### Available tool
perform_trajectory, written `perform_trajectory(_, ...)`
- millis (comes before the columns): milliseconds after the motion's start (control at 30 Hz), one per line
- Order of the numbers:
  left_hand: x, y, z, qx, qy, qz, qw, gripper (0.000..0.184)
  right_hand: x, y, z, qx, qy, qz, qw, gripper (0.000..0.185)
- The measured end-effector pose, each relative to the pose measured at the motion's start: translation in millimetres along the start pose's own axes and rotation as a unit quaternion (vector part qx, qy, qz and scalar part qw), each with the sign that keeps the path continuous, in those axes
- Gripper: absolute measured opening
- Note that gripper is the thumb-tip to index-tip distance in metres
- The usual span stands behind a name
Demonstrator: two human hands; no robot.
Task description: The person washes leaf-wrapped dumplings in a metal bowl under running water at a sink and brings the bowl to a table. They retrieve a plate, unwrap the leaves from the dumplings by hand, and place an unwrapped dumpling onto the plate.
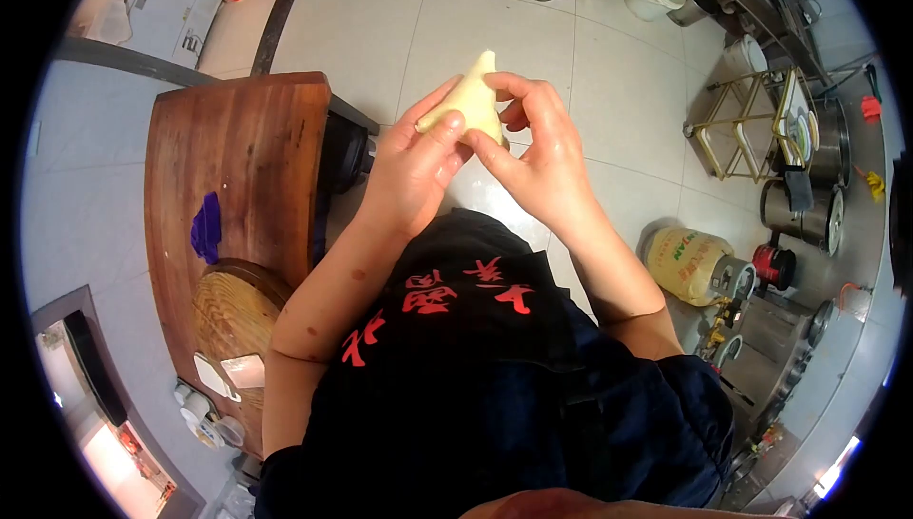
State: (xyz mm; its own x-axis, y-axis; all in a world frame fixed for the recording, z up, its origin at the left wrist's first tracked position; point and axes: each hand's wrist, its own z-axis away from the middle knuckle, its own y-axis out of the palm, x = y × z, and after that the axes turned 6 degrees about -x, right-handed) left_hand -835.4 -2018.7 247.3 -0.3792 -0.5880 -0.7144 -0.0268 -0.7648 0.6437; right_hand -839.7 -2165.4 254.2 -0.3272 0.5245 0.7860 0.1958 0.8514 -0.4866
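Up in front of my chest, over the tiled floor, I hold a pale yellow piece that looks like folded dough point(473, 105). It is roughly triangular, with one tip pointing up and away and another to the left. My left hand point(418, 153) grips its left and lower side, thumb across the front. The fingers of my right hand point(533, 144) curl around its right edge, and the thumb presses near the bottom. Its back side and some of my fingertips are hidden.
On the left stands a wooden table point(228, 120) with a purple cloth point(205, 228), a round chopping board point(233, 305) and a cleaver point(242, 372). To the right are a gas cylinder point(689, 262), a wire rack point(751, 124) and steel pots point(804, 215).
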Motion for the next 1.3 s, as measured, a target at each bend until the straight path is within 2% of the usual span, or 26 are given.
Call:
perform_trajectory(300,1.7,-15.4,-0.4,0.017,-0.035,0.03,0.999,0.043,-14.0,9.5,0.0,0.04,0.089,-0.142,0.985,0.035)
perform_trajectory(400,0.3,-14.1,2.6,-0.041,-0.062,0.042,0.996,0.04,-15.6,8.3,-4.3,0.096,0.217,-0.249,0.939,0.032)
perform_trajectory(500,2.3,-21.4,4.1,-0.053,-0.067,0.055,0.995,0.039,-23.8,11.8,-8.2,0.138,0.241,-0.283,0.918,0.033)
perform_trajectory(600,2.9,-27.9,10.0,-0.066,-0.035,0.086,0.993,0.041,-23.8,24.3,-10.3,0.152,0.226,-0.291,0.917,0.038)
perform_trajectory(700,3.6,-31.1,22.5,-0.102,-0.004,0.099,0.99,0.043,-26.5,37.5,-4.7,0.184,0.139,-0.233,0.945,0.044)
perform_trajectory(733,5.6,-32.5,28.4,-0.08,0.012,0.105,0.991,0.043,-17.8,39.5,-3.4,0.2,0.074,-0.169,0.962,0.05)
perform_trajectory(800,5.2,-41.8,47.0,-0.038,0.053,0.11,0.992,0.043,-4.6,45.2,6.2,0.227,0.012,-0.126,0.966,0.053)
perform_trajectory(900,1.9,-60.8,93.4,-0.131,0.1,0.122,0.979,0.041,23.6,78.3,31.4,0.277,-0.063,-0.086,0.955,0.056)
perform_trajectory(933,9.9,-78.3,104.4,-0.107,0.135,0.147,0.974,0.039,30.3,90.5,41.7,0.292,-0.079,-0.086,0.949,0.057)
perform_trajectory(967,11.8,-93.3,123.1,-0.056,0.164,0.133,0.976,0.038,39.0,102.4,51.7,0.311,-0.096,-0.086,0.942,0.057)
perform_trajectory(1000,22.9,-111.8,143.4,-0.083,0.282,0.004,0.956,0.036,53.6,116.7,65.1,0.337,-0.1,-0.091,0.932,0.057)
perform_trajectory(1067,30.4,-127.9,196.0,-0.199,0.3,-0.022,0.933,0.036,68.2,149.8,97.1,0.405,-0.119,-0.15,0.894,0.056)
perform_trajectory(1100,29.5,-131.9,226.2,-0.257,0.229,0.112,0.932,0.04,71.3,169.6,116.7,0.441,-0.131,-0.19,0.867,0.055)
perform_trajectory(1133,46.5,-155.3,246.7,-0.31,0.311,-0.073,0.896,0.047,94.2,179.2,133.6,0.488,-0.044,-0.211,0.846,0.055)
perform_trajectory(1167,60.3,-168.7,281.0,-0.341,0.333,-0.152,0.866,0.048,115.5,180.9,153.2,0.528,0.047,-0.212,0.821,0.054)
perform_trajectory(1200,73.3,-182.3,315.1,-0.376,0.35,-0.227,0.827,0.05,137.6,194.2,182.4,0.547,0.05,-0.257,0.795,0.054)
perform_trajectory(1233,76.7,-180.6,348.1,-0.391,0.344,-0.194,0.831,0.045,153.5,200.0,204.4,0.559,0.058,-0.295,0.773,0.053)
perform_trajectory(1267,81.6,-175.1,380.0,-0.412,0.341,-0.106,0.838,0.043,166.1,203.0,226.5,0.566,0.068,-0.328,0.754,0.052)
perform_trajectory(1300,83.9,-168.1,413.3,-0.431,0.343,-0.014,0.834,0.041,179.3,206.8,249.2,0.602,0.124,-0.344,0.71,0.052)
